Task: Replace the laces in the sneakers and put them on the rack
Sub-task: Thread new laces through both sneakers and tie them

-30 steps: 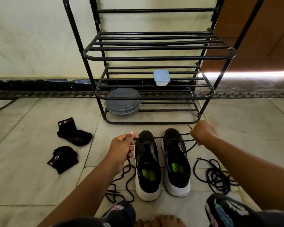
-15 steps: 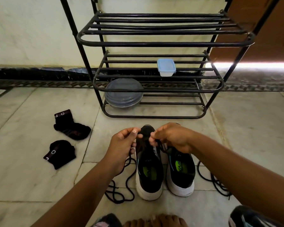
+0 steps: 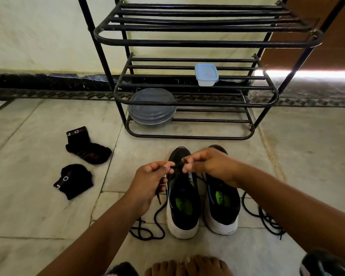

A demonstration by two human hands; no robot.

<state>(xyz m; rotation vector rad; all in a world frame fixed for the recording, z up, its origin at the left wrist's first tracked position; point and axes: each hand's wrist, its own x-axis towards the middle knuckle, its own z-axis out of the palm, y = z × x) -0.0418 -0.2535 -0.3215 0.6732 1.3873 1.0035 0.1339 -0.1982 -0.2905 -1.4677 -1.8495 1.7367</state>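
Note:
Two black sneakers with white soles stand side by side on the floor, toes toward the rack: the left sneaker (image 3: 182, 204) and the right sneaker (image 3: 222, 208). My left hand (image 3: 149, 184) pinches a black lace (image 3: 157, 216) at the left sneaker's toe end; the lace trails down to the floor in loops. My right hand (image 3: 211, 164) pinches the same lace from the other side, over the front eyelets. A second black lace (image 3: 265, 218) lies coiled on the floor right of the right sneaker. The black metal rack (image 3: 197, 43) stands just beyond the sneakers.
A blue-lidded plastic box (image 3: 206, 75) sits on the rack's middle shelf and a round grey lidded container (image 3: 152, 108) on the bottom shelf. Two black socks (image 3: 88, 150) (image 3: 74, 181) lie on the tiles at left. My bare toes (image 3: 187, 265) show at the bottom edge.
My right hand came in from the far right to the left sneaker's toe, meeting my left hand there. The view has moved closer to the rack.

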